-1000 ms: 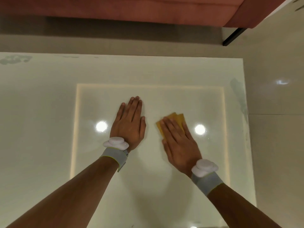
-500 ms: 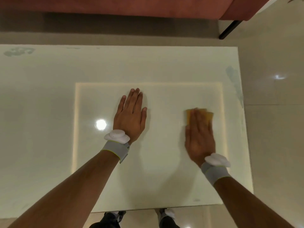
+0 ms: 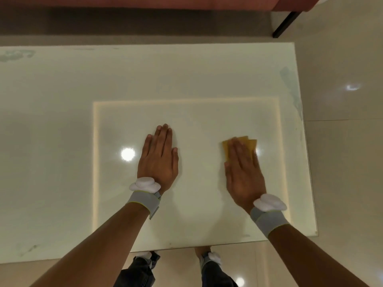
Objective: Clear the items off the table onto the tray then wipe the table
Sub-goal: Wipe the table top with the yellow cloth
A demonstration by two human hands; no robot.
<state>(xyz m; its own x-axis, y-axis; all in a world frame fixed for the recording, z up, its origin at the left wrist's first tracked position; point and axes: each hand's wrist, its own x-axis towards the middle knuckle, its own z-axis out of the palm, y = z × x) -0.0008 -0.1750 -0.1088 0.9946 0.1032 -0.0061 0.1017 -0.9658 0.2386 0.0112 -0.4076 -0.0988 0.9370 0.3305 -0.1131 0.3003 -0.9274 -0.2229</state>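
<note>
Table (image 3: 186, 79) top is seen to carry only a cloth and the two hands; no tray is in view; clearing is therefore judged done, and wiping judged under way. Yellow cloth (image 3: 247, 142) is pressed flat on the glossy top, right of centre, under the right hand (image 3: 244, 175); fingers are held straight and together, nothing gripped. Left hand (image 3: 158, 160) is laid flat near centre, fingers extended, apparently as a brace. Smears (image 3: 290, 88) are noted along the right edge and at the far left corner; those zones are judged left to wipe.
</note>
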